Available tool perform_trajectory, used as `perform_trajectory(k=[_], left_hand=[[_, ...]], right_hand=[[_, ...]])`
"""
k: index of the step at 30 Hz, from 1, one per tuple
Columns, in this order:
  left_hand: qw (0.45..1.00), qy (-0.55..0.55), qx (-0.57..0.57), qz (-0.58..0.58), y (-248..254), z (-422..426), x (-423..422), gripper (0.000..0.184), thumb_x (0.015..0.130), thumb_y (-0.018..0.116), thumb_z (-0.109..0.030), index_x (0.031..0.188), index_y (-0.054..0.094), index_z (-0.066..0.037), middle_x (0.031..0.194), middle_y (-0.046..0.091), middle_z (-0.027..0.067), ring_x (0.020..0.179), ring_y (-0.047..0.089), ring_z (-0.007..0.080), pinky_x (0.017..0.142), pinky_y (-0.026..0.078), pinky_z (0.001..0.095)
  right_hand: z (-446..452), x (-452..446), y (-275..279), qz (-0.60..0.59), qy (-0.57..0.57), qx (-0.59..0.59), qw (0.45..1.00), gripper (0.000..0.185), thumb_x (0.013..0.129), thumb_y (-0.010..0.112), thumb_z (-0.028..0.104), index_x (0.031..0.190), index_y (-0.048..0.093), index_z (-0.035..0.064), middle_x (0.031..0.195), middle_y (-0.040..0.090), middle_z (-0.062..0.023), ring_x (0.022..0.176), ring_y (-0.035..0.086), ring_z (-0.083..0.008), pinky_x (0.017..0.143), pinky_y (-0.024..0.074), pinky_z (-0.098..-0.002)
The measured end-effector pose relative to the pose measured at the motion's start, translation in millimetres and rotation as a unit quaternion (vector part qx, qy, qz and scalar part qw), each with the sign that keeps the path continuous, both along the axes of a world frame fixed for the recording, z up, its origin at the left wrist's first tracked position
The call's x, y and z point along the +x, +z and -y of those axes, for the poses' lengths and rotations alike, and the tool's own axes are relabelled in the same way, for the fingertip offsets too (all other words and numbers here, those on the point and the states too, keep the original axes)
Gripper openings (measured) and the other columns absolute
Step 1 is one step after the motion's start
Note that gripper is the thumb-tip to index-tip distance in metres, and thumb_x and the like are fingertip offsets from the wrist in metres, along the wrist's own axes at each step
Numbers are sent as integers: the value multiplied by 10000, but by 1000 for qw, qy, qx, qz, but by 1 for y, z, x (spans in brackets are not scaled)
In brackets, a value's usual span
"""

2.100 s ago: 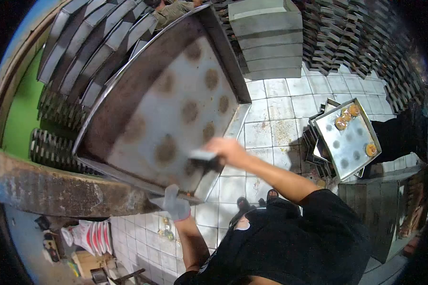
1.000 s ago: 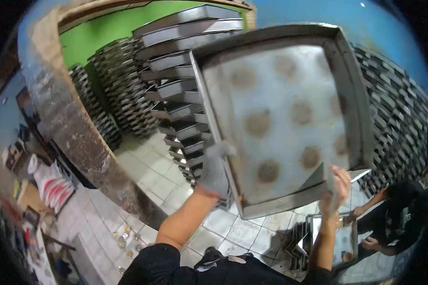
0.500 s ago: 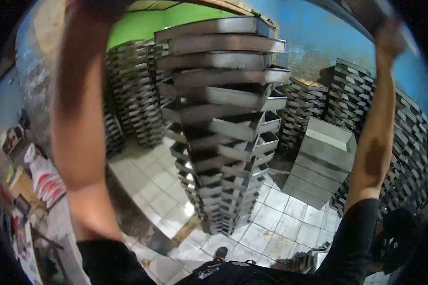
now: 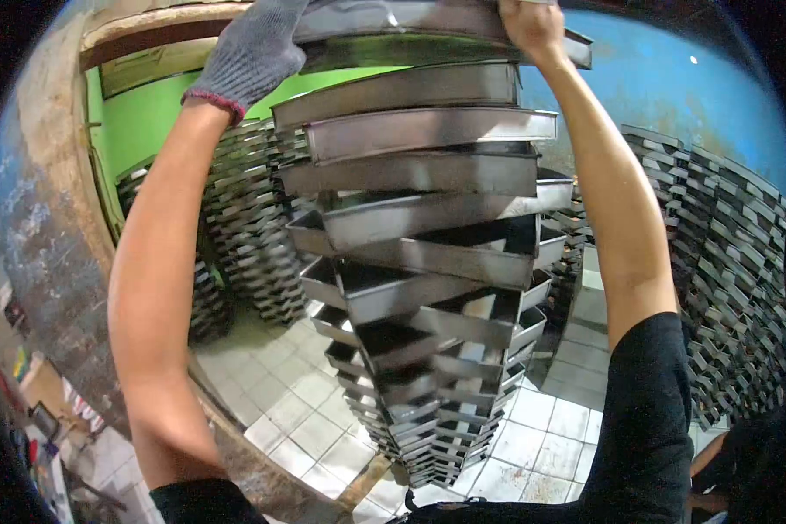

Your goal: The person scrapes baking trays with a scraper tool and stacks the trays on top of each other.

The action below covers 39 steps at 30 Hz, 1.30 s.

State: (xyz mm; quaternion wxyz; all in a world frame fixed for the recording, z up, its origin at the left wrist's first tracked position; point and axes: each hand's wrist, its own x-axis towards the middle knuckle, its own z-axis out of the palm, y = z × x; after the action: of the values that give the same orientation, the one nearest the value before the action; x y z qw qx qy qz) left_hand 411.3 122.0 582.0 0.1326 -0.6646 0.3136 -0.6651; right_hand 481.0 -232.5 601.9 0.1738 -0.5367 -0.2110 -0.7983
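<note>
Above a tall stack of metal trays (image 4: 424,131), I hold a long metal tray (image 4: 402,19) overhead, partly cut off by the upper edge. My left hand (image 4: 260,54), in a grey knitted glove with a dark red cuff, grips its left end. Near the other end my bare right hand (image 4: 533,28) is closed on the tray, its fingertips partly out of view. Between the held tray and the top of the stack a gap shows on the left; whether they touch elsewhere I cannot tell. The stacked trays lie crosswise over one another.
More tray stacks stand behind on the left (image 4: 258,227) and along the right wall (image 4: 734,271). Pale metal boxes (image 4: 578,349) are partly hidden by my right arm. A worn door frame (image 4: 79,201) runs down the left. Part of another person (image 4: 712,463) appears at lower right.
My hands have come in from far apart at the upper edges to above the stack, and the held tray now shows between them. The view has tilted upward.
</note>
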Motion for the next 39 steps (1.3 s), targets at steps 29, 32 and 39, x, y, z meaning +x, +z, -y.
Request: perform_trajectory(k=[29, 32, 39], left_hand=[[744, -344, -368, -439, -100, -123, 340, 521, 1093, 493, -367, 1508, 426, -59, 1448, 517, 41, 1315, 461, 170, 1154, 335, 340], [698, -451, -356, -428, -108, -133, 357, 551, 1074, 530, -406, 1495, 448, -61, 1394, 559, 37, 1258, 502, 181, 1124, 361, 349], [755, -474, -353, -284, -58, -89, 219, 461, 1059, 488, -415, 1408, 573, -125, 1359, 604, 18, 1258, 546, 154, 1051, 405, 309]], right_hand=[[14, 73, -79, -79, 330, 47, 939, 592, 1040, 517, 435, 1392, 592, -36, 1475, 557, -203, 1419, 477, -293, 1173, 348, -350], [17, 76, -77, -67, 342, 27, 937, 551, 1056, 490, 387, 1411, 578, -25, 1469, 569, -191, 1409, 490, -288, 1178, 348, -360], [105, 96, -13, -36, 232, -50, 971, 499, 1089, 427, 504, 1146, 671, 72, 990, 754, -79, 973, 673, -153, 919, 477, -324]])
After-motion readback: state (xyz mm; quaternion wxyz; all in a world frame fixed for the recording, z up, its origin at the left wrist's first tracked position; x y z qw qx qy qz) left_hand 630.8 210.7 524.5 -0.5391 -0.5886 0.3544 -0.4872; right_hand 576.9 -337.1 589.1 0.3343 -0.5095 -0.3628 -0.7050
